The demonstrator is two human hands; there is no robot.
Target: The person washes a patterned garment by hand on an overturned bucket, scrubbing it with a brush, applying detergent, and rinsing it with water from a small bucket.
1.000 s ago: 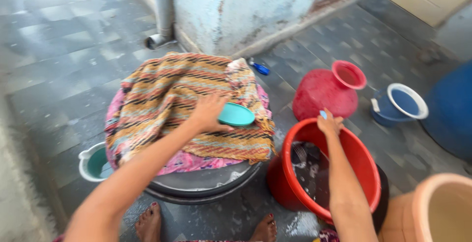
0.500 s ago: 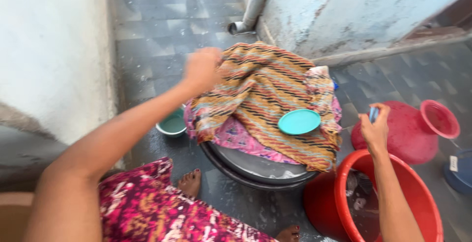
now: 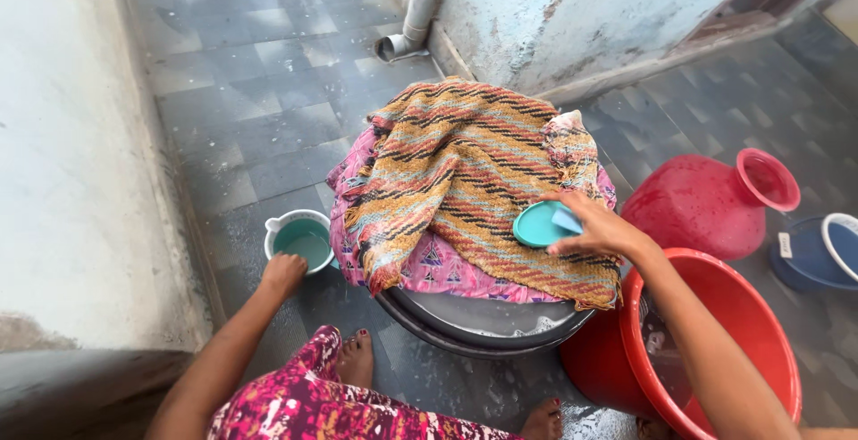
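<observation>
Fingers (image 3: 572,245) of your right hand (image 3: 594,230) pinch a pale blue piece against the round teal plastic dish (image 3: 536,225), lying flat, face up on the striped woven cloth (image 3: 465,172); your left hand (image 3: 282,273) curls on the green plastic jug (image 3: 300,240), spout pointing left.

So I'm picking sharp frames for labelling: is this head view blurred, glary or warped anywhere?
Head view: mostly sharp, the striped orange woven cloth shows crisp weave; the right hand on the round teal plastic lid is clear. Daylight is soft with faint shadows. The pale plaster wall at left looks washed out, and its edge bows from wide-angle distortion.
</observation>
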